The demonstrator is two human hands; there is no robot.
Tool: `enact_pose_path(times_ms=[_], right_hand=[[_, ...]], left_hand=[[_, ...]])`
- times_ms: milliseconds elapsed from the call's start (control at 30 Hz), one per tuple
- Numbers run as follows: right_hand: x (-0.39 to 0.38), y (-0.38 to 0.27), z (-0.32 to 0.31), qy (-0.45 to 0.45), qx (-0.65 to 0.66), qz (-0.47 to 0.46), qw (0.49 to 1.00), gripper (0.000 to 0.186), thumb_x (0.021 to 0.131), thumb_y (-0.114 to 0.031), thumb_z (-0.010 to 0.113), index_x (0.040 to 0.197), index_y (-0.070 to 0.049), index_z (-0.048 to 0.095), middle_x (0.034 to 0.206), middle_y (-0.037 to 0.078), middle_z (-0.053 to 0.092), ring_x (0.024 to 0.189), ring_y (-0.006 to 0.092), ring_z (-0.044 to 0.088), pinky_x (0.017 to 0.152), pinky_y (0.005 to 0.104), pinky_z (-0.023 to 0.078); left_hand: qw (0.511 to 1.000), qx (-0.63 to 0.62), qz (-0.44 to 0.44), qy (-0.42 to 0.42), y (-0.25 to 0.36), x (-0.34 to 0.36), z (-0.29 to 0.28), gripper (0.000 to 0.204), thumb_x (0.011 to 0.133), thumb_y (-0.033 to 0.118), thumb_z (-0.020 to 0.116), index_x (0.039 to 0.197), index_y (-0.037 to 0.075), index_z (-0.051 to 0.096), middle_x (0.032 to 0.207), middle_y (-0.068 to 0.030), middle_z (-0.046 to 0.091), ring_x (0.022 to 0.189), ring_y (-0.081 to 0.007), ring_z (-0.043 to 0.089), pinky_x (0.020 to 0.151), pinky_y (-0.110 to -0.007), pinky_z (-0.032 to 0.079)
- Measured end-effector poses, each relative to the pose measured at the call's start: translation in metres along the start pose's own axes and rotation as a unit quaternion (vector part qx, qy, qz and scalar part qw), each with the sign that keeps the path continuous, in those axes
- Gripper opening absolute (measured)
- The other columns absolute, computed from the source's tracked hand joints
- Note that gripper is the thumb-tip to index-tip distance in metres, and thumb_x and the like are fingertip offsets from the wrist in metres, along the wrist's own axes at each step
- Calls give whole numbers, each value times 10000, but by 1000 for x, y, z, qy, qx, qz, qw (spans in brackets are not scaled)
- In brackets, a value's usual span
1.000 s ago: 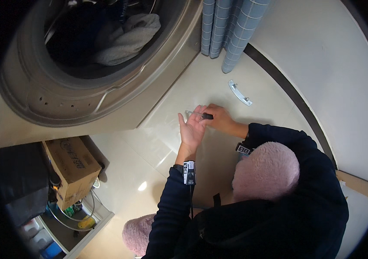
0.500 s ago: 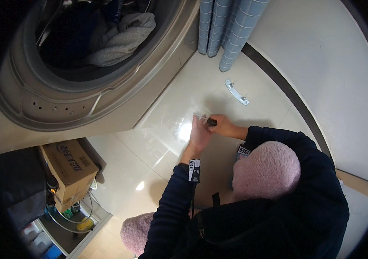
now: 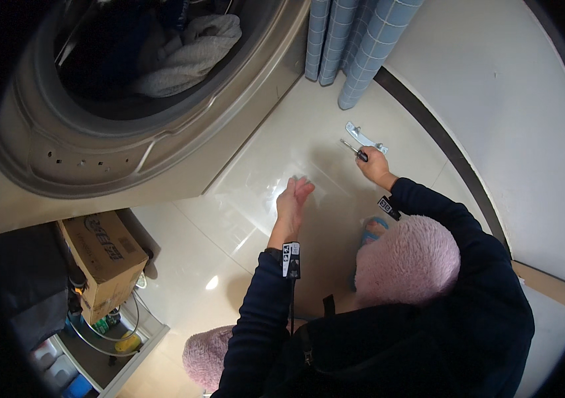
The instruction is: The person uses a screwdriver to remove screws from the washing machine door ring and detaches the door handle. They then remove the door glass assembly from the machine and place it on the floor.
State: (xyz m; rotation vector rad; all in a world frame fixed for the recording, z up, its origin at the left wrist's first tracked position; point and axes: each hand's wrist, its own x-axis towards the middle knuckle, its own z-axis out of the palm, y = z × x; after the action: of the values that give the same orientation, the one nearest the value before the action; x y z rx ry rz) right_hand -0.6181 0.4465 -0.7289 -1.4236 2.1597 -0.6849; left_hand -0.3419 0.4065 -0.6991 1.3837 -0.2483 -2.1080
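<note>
In the head view, the hands have come apart: half a second ago the screwdriver (image 3: 360, 154) met the left fingers; now the right hand (image 3: 374, 166), at two o'clock from the left, grips its dark handle, shaft toward ten. That brings the tool near the curved metal bracket (image 3: 365, 138), which lies on the floor (image 3: 229, 222) at the right hand's twelve o'clock; whether they touch is unclear. The left hand (image 3: 291, 204) is loosely curled; whether it holds anything cannot be told.

The washing machine (image 3: 246, 136) bounds eleven o'clock from the left hand, the curtain (image 3: 364, 46) hangs beyond the bracket, and a dark strip (image 3: 428, 129) curves past one to three from the right. Floor spreads toward eight, as far as the cardboard box (image 3: 111, 255).
</note>
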Motion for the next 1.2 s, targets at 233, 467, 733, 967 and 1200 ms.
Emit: enact_pose_path(times_ms=[233, 467, 733, 967, 1200], right_hand=[[9, -8, -23, 44, 87, 128, 987, 290, 821, -294, 677, 871, -12, 630, 683, 157, 622, 612, 286, 598, 605, 367, 477], [12, -30, -35, 73, 74, 26, 994, 250, 866, -255, 610, 805, -13, 627, 700, 171, 618, 602, 322, 591, 592, 390, 473], [99, -189, -105, -4, -41, -405, 914, 323, 828, -121, 630, 1149, -101, 637, 703, 162, 556, 622, 286, 573, 603, 336, 471], [85, -377, -225, 80, 165, -432, 883, 377, 894, -134, 599, 1261, -51, 575, 691, 92, 475, 597, 181, 464, 618, 267, 428], [89, -437, -330, 114, 412, -340, 838, 426, 995, -400, 445, 1076, -25, 629, 606, -55, 432, 477, 35, 400, 444, 188, 324]], left_hand=[[994, 80, 60, 51, 2, -8, 10, 500, 954, 139, 467, 1430, 83, 326, 1285, -149, 556, 1179, -242, 523, 960, -346, 407], [985, 152, 72, 31, 25, -6, -5, 377, 954, 250, 527, 1284, 69, 534, 1200, -37, 595, 1082, -184, 563, 946, -346, 410], [795, 555, 192, -155, 133, -70, 11, 568, 982, 514, 374, 1105, 54, 684, 1067, -113, 680, 978, -167, 603, 901, -300, 447], [846, 460, 174, -205, 215, -224, -8, 506, 1017, 384, 384, 1398, 53, 422, 1267, -81, 575, 1055, -159, 577, 972, -314, 423], [737, 411, 537, -4, 373, -413, -32, 691, 973, 575, 270, 1446, 72, 249, 1184, -161, 605, 1039, -269, 600, 999, -432, 385]])
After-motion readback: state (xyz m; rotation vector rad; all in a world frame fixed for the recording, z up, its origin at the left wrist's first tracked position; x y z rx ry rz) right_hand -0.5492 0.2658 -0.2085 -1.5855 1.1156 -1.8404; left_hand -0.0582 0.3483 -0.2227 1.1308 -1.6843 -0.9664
